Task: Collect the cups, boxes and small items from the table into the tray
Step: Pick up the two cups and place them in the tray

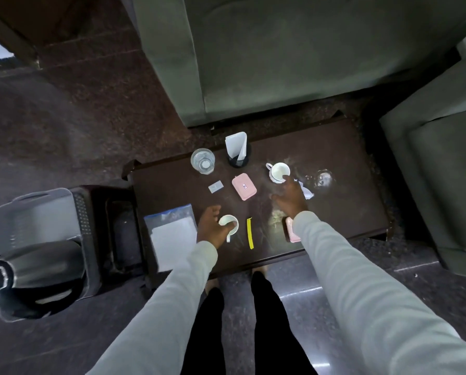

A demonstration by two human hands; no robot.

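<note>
Two-cup pickup. I judge each cup is best lifted upright, gripped at the rim, before carrying it to the grey tray (31,212) at left. My left hand (210,228) has fingers hooked over the near cup (229,222); my right hand (290,197), fingers spread, touches the far cup (279,172) with its fingertips.

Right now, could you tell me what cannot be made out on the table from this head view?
- Second pink box: mostly hidden under the right sleeve.
- White scrap: partly behind the right hand; what it is stays unclear.
- Near cup: the left hand covers its rim; the grip is uncertain.
- Pink box label: too small.
</note>
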